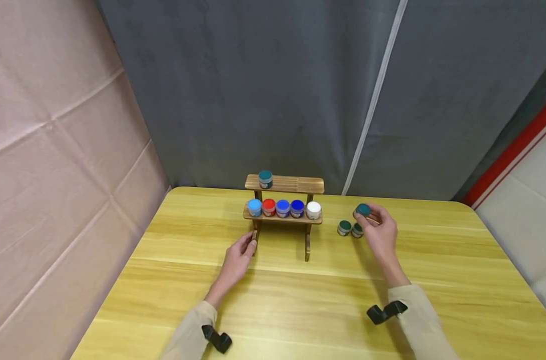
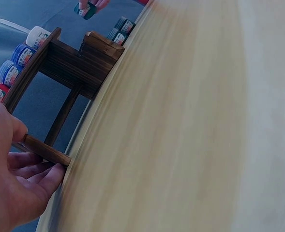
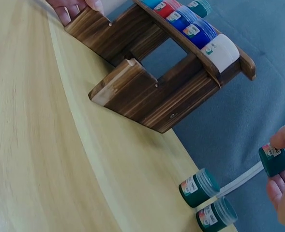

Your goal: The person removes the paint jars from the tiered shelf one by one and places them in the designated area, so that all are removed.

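A two-tier wooden rack point(image 1: 284, 184) stands at the table's back; its upper shelf bears one teal jar point(image 1: 265, 179) near the left end. On the lower shelf stand light blue, red point(image 1: 268, 207), blue, dark blue and white point(image 1: 313, 210) jars in a row. My left hand point(image 1: 237, 257) grips the front of the rack's left leg, its thumb and fingers round the wood in the left wrist view. My right hand point(image 1: 381, 231) pinches a dark green jar point(image 3: 277, 159), held above the table. Beside it two green jars point(image 1: 344, 228) point(image 3: 199, 187) stand close together.
The wooden table point(image 1: 282, 310) ends at the back against a grey curtain point(image 1: 254, 100). A pinkish cloth wall point(image 1: 52, 175) is at the left, and a white panel with a red band point(image 1: 516, 150) at the right.
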Available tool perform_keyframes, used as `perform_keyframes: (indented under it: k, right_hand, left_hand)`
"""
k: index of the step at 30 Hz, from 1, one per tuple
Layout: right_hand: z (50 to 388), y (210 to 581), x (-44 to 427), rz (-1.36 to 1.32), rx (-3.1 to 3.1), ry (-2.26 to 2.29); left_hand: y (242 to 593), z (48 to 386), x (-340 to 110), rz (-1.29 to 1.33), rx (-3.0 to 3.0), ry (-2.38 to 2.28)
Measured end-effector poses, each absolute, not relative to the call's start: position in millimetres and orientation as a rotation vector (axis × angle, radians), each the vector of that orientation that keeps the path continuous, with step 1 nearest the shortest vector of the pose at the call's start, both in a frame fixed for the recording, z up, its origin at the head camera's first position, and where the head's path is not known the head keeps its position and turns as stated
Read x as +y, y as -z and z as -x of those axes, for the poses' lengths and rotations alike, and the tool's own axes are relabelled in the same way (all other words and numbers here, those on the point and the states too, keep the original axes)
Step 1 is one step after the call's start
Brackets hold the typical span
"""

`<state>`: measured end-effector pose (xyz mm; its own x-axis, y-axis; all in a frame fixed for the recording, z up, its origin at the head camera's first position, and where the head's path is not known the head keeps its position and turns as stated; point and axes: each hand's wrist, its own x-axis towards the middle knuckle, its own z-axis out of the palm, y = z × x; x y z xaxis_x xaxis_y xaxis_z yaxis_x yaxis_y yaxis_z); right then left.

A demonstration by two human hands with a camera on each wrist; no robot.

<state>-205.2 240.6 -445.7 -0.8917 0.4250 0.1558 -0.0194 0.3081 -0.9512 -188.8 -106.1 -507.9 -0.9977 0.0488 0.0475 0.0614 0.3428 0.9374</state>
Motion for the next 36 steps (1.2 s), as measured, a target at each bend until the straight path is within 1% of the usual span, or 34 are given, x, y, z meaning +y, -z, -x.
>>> perform_keyframes:
  k: [36]
  right_hand:
    - [194,474,285,0.537,-2.333,-1.551]
  left_hand:
    - [507,189,-106,0.109,-2.587,1.8]
